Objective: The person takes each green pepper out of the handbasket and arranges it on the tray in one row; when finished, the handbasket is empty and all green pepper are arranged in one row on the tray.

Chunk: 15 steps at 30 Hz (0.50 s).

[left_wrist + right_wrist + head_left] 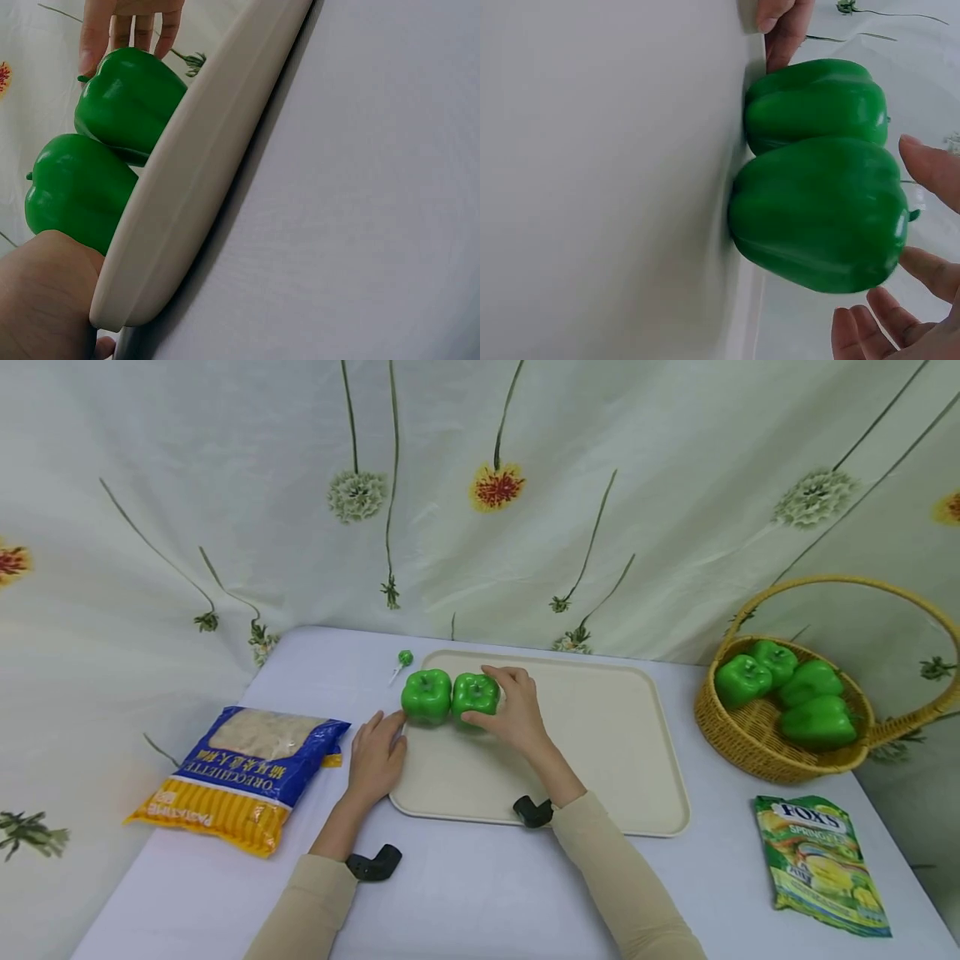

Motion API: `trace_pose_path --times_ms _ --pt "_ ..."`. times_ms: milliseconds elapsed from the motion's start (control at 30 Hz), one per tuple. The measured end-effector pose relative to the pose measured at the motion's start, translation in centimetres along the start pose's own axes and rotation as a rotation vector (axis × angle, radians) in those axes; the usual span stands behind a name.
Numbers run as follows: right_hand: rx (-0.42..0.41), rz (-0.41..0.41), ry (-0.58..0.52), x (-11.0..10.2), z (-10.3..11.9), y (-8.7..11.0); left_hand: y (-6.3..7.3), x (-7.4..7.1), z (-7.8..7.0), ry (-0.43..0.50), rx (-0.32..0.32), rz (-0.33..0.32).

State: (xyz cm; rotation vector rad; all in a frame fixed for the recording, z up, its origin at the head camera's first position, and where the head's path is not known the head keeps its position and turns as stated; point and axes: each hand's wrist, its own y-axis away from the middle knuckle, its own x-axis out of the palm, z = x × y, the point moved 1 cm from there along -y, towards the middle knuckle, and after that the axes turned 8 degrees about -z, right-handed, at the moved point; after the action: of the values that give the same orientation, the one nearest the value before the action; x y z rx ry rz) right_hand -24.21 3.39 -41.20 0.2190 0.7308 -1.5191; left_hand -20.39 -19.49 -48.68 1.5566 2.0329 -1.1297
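Two green bell peppers stand upright side by side near the left end of a beige tray. Around the right-hand pepper my right hand spreads its thumb and fingers. In the right wrist view the thumb is apart from that pepper, and a fingertip is close to or touching its lower edge. My left hand lies at the tray's left rim, its fingertips beside the left-hand pepper. Whether they touch that pepper is unclear. In the left wrist view, part of this hand is hidden by the tray.
A green lollipop lies behind the tray's left corner. At the left is a blue and yellow pasta bag. On the right stands a wicker basket with several green peppers, and a green Fox's bag lies before it.
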Motion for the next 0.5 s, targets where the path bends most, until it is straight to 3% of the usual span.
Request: trace_pose_path --times_ms 267,500 --pt "-0.039 0.001 -0.011 -3.4 -0.6 0.5 0.0 0.1 0.1 0.004 0.010 -0.014" --pt "-0.060 -0.036 0.012 -8.2 -2.7 0.8 0.0 0.0 0.1 0.003 0.000 0.003"
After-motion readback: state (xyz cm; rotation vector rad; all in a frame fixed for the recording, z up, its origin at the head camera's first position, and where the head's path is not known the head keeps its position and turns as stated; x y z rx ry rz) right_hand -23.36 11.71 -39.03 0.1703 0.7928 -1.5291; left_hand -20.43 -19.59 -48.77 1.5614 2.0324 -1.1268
